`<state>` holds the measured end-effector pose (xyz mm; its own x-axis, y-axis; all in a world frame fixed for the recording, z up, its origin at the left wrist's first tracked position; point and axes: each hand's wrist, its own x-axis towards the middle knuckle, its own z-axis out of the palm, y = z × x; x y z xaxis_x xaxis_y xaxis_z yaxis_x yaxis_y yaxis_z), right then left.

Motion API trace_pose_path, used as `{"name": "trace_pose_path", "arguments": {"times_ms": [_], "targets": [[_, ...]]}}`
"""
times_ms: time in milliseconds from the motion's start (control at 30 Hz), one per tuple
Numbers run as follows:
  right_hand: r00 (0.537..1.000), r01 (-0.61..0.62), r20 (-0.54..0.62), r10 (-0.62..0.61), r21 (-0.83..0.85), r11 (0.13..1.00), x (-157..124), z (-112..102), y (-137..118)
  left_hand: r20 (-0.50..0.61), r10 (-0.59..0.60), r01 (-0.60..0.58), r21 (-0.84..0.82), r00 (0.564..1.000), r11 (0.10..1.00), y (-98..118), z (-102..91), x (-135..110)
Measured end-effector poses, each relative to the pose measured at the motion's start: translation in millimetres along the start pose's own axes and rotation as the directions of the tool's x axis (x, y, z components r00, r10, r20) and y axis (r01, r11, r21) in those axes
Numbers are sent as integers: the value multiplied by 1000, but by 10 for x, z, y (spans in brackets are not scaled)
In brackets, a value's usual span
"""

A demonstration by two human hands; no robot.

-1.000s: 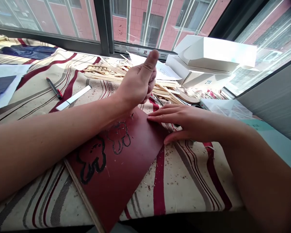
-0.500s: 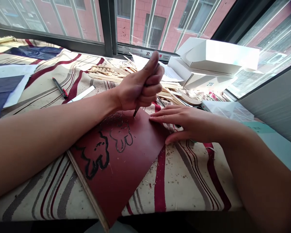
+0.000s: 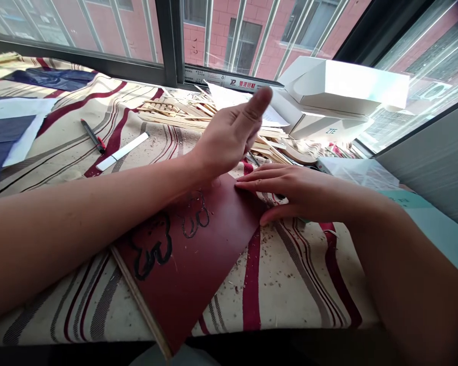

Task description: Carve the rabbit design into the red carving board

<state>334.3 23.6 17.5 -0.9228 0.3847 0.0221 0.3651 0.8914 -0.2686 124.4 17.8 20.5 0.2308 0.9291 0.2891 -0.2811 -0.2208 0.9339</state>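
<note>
A dark red board lies aslant on the striped cloth, with cloud-like outlines cut into its face, the nearer one thick and black. Over its far end is my left hand, thumb raised and fingers curled on the side turned from me. The slim carving tool seen in that fist earlier is now hidden behind the hand and wrist. My left forearm covers part of the carved outlines. My right hand lies with fingers stretched out, fingertips touching the board's right edge.
Thin wooden strips are heaped by the window. A white box stands at the back right, a pale green-banded package at the right. A pen and a white strip lie left. Crumbs dot the cloth.
My left hand has turned and shifted slightly right and up, so the carving tool's tip no longer shows. The left forearm covers more of the drawings. My right hand stays put.
</note>
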Motion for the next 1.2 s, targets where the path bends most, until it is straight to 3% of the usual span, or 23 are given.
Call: {"name": "trace_pose_path", "arguments": {"times_ms": [100,200,333,433,533,600,667,733,833,1000,1100,1200], "targets": [[1000,-2,16,3,-19,1000,11,-13,-5,208,-201,208,-13,957,978,94,-105,35],[999,-8,34,8,-9,1000,17,-22,-7,205,-259,279,-76,944,957,128,-184,86],[1000,-9,17,8,25,1000,17,-23,-8,-56,-95,89,-106,994,990,7,-169,118],[1000,-3,14,3,19,1000,14,-21,-11,-246,79,-95,-55,966,994,-106,-103,99],[1000,-4,20,4,-1,1000,10,-17,-10,-289,150,-164,-24,946,986,-134,-40,65],[1000,-9,14,9,-7,1000,5,-12,-4,-232,116,-129,-45,966,991,-94,-18,40],[1000,-10,9,10,-10,1000,-1,-5,5,-102,33,-42,-85,994,995,-23,-25,19],[1000,-6,9,6,-9,1000,-4,1,12,50,-74,79,-109,996,991,53,-66,12],[1000,3,2,-3,2,1000,-1,3,14,188,-235,262,-132,954,956,126,-171,50],[1000,2,15,-2,-12,1000,15,-12,-10,306,-401,460,-149,863,875,137,-289,155],[1000,-1,19,1,-18,1000,20,-19,-23,312,-410,462,-116,857,879,143,-272,154],[1000,-11,21,11,-11,1000,15,-19,-16,209,-303,336,-148,930,930,142,-203,102]]}}
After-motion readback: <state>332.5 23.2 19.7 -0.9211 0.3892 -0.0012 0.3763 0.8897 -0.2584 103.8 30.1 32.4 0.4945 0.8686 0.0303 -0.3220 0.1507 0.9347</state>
